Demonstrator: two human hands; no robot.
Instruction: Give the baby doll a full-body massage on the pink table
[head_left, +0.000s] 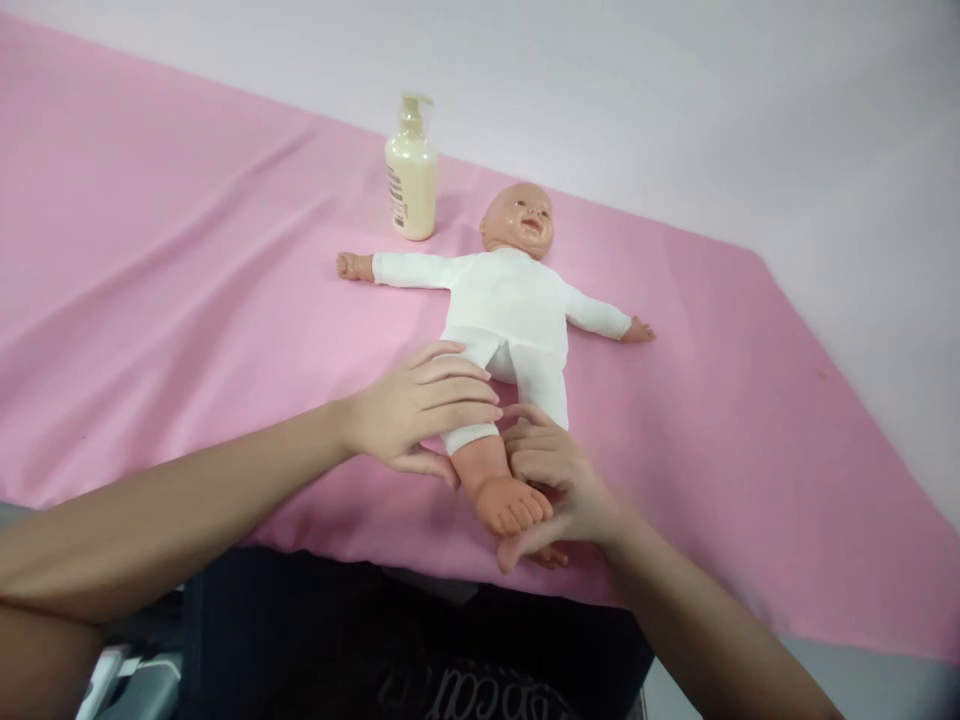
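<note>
A baby doll [510, 300] in a white fabric suit lies on its back, arms spread, feet towards me. My left hand [416, 405] rests across its thigh on the left side of the view. The fingers there are stretched out over the white cloth, and the thumb is apart beside the lower leg. My right hand [559, 475] is curled about the bare foot [514, 505] of that leg. Its fingers are bent beside the ankle and its thumb is under the sole. The doll's other foot is mostly hidden behind my right hand.
A pale yellow pump bottle [414, 185] stands upright near the doll's head. Pink cloth [187, 250] with some creases covers the table. A white wall [637, 90] rises behind its back edge. Dark clothing [337, 640] is below the front edge.
</note>
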